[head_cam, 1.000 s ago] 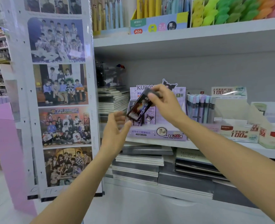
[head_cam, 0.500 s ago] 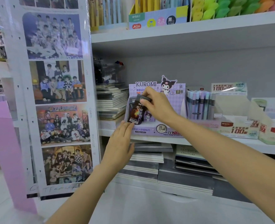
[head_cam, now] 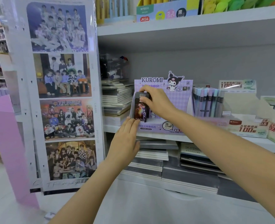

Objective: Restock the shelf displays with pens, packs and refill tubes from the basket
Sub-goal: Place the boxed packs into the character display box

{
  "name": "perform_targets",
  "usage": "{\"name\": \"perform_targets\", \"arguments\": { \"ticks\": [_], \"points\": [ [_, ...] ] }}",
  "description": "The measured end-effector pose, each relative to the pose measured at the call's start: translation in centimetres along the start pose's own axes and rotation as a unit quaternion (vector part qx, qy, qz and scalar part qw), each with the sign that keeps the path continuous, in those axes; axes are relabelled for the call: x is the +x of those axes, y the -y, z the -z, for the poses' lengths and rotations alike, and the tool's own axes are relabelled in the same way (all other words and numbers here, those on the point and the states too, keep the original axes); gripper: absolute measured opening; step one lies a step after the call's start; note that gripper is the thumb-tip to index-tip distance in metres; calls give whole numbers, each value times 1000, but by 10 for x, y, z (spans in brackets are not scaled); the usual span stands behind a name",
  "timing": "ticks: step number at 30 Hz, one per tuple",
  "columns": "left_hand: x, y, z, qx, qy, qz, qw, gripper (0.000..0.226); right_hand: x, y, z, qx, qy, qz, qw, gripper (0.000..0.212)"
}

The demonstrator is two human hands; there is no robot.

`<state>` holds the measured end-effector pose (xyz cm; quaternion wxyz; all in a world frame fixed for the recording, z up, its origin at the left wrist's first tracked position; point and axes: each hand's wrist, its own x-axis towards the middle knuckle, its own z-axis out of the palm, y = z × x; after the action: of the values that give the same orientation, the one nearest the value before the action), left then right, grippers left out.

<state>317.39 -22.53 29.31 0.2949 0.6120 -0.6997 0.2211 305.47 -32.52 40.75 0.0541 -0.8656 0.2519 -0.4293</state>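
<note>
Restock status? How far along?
Done: the tubes beside look fully stocked. In hand: right hand grips a dark pack by its top, standing it at the left end of the Kuromi box; left hand has straight fingers at its lower edge. Left: release it; basket out of view, remainder unknown.

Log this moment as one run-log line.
right hand: pinches top of dark pack, upright in left end of Kuromi display box | left hand: straight fingers at box front, under pack | pack not yet released
</note>
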Motion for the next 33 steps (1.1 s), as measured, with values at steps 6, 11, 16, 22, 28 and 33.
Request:
{"name": "perform_targets", "arguments": {
  "ticks": [6,11,16,22,28,33],
  "points": [
    [-1,-2,-2,-11,-9,6,1000,66,-4,8,-18,-77,-17,74,994,36],
    [0,0,-2,-1,-1,-5,1000,66,-9,-9,-21,-89,1,29,996,49],
    [0,-1,-2,6,5,3,1000,67,-3,-16,-19,-131,53,38,989,54],
    [-3,-6,10,0,52,15,999,75,-12,-9,-3,-53,93,33,994,59],
    [-46,-52,-21,-55,-37,31,997,44,-130,-13,8,84,-66,72,992,30],
    [-119,-87,-105,-122,80,58,988,26,-277,-58,-27,130,40,-83,987,20]
  ]
}}
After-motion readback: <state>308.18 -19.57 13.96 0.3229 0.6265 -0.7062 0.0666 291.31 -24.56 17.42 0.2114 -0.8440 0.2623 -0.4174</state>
